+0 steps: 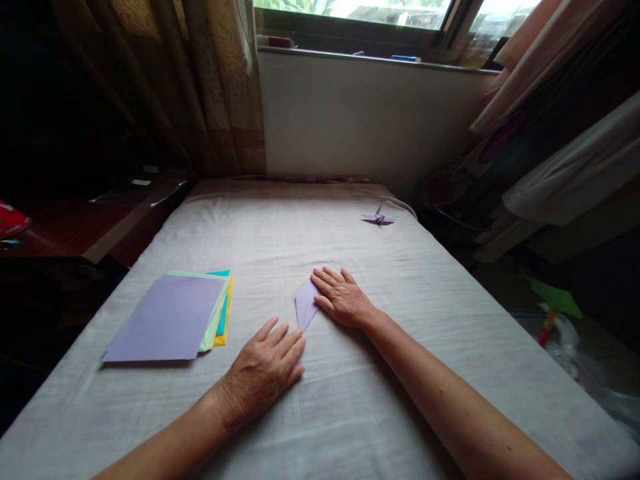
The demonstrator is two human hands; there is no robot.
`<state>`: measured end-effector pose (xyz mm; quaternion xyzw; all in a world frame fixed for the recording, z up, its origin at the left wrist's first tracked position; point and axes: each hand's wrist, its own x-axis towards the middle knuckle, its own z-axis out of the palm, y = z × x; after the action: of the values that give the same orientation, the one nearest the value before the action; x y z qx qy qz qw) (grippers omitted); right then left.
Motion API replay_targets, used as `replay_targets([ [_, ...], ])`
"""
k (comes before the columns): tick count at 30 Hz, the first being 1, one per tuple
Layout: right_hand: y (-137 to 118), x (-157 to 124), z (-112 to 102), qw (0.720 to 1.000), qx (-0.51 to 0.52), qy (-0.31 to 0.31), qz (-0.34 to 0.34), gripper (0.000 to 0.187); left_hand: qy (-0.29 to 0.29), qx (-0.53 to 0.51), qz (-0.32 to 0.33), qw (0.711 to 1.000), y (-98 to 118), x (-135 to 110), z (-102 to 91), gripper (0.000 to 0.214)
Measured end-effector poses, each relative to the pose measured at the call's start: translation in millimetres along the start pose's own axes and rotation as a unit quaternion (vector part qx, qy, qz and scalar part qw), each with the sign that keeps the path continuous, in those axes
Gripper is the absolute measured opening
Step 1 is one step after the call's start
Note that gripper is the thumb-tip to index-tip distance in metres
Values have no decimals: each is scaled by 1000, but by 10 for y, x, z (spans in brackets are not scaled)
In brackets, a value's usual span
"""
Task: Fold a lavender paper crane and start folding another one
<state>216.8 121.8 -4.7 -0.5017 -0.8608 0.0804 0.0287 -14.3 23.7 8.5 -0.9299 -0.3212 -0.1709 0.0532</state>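
Note:
A small folded piece of purple origami paper [306,305], kite-shaped, lies flat on the white cloth between my hands. My right hand [343,297] rests flat over its upper right side, fingers stretched out and partly covering it. At its lower tip is my left hand [270,357], laid palm down with the fingers spread; the fingertips touch or nearly touch the paper's point. Farther back on the right stands a finished purple paper crane [379,217]. To the left lies a stack of coloured paper sheets [167,320], purple on top, with green, blue and yellow edges showing.
The white cloth [260,227] covers the table under everything. A dark red wooden surface [65,230] adjoins at the left. Curtains [215,87] hang behind it, and clothes [575,160] hang along the right. Small items, one a blue pen-like object [406,59], lie on the window sill.

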Motion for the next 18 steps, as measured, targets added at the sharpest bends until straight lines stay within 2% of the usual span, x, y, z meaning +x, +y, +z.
replay_targets([
  [2, -7, -4, -1, 1000, 0, 2, 2, 53, -11, -23, 8, 1000, -91, 60, -49, 19],
  [4, -9, -8, 3, 1000, -1, 7, 2, 51, -10, -44, 2, 999, -225, 154, -63, 24],
  [7, -7, -11, 8, 1000, 2, 12, 1, 51, -4, -35, -32, 999, -444, 315, 11, 30],
  [10, -10, -14, 1, 1000, 4, 13, 1, 50, -65, -20, -41, 997, -577, 393, 150, 43],
  [14, -16, -15, -11, 1000, 8, 15, 3, 50, -140, -33, -40, 989, -582, 278, 234, 55],
  [18, -10, -15, -1, 1000, 13, 22, -1, 51, -170, -27, -10, 985, -571, 96, 147, 51],
])
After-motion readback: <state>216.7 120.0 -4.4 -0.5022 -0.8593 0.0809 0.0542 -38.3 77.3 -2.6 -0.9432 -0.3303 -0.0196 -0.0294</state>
